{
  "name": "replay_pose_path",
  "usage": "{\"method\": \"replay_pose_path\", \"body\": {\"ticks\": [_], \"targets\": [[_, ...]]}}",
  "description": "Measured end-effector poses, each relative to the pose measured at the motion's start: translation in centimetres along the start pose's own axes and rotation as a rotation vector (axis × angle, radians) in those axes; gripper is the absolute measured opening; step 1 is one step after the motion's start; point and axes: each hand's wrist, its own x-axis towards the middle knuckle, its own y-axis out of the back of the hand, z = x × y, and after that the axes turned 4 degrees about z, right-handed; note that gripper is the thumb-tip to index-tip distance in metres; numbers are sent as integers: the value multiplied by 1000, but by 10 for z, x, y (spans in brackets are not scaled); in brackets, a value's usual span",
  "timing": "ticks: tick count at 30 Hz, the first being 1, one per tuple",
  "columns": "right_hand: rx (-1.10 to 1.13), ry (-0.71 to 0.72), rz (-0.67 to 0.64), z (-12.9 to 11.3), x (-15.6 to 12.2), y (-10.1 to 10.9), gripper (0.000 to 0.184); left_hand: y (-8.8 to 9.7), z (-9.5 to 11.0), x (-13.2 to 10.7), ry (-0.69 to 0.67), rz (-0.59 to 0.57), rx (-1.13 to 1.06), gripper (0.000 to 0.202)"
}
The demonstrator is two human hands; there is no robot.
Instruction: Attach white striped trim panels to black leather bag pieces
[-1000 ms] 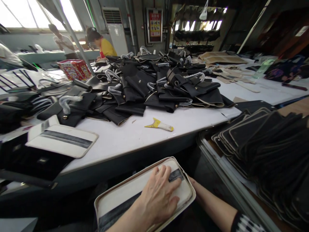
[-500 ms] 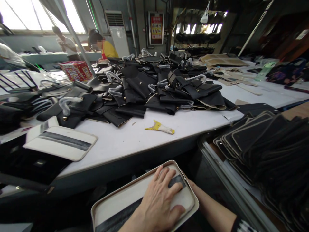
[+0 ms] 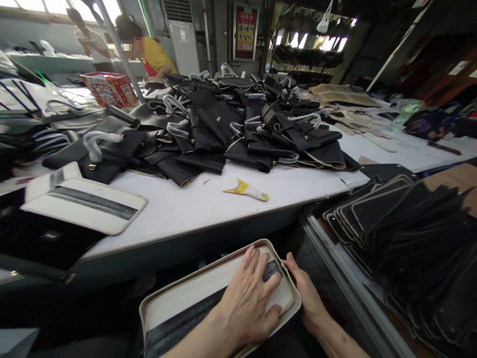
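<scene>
A cream, tray-shaped bag piece [image 3: 190,291] with a raised rim and a dark stripe along its floor lies tilted in front of me, below the table edge. My left hand [image 3: 251,293] rests palm down on its right end, fingers spread over the cream surface and the stripe. At the right corner, my right hand [image 3: 307,296] grips the rim from outside; its thumb shows beside the edge, while the other fingers are mostly hidden underneath. On the table beyond lies a yellow and white forked scraper-like tool [image 3: 246,190], touched by neither hand.
Black bag pieces [image 3: 208,124] with wrapped handles are heaped on the white table [image 3: 179,214]. A striped cream panel [image 3: 93,205] lies at left. Stacked black panels [image 3: 402,228] fill a bin on my right. A person in yellow [image 3: 156,54] works across the table.
My right hand, mostly hidden behind the rim before, now shows at the right corner with its thumb raised beside the edge. The left hand stays pressed on the piece. The view has shifted slightly.
</scene>
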Motion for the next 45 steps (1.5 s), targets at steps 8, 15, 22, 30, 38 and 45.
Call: {"method": "replay_pose_path", "body": {"ticks": [8,15,22,30,38,45], "targets": [[-430,280,160,6,-26,12,45,-18,-12,-7,84,69,-91,58],[-544,434,252,6,-16,7,43,-9,-9,-2,58,48,-49,45],[-623,516,309,8,-16,2,40,-8,-6,-1,41,39,-10,42],[-611,508,208,2,-18,4,34,-5,-6,-1,36,14,-9,50],[-789,656,124,7,-25,8,39,-14,-13,0,25,43,-48,70],[-1183,716,148,-3,-35,-7,39,-5,-9,2,-5,62,-20,71]]}}
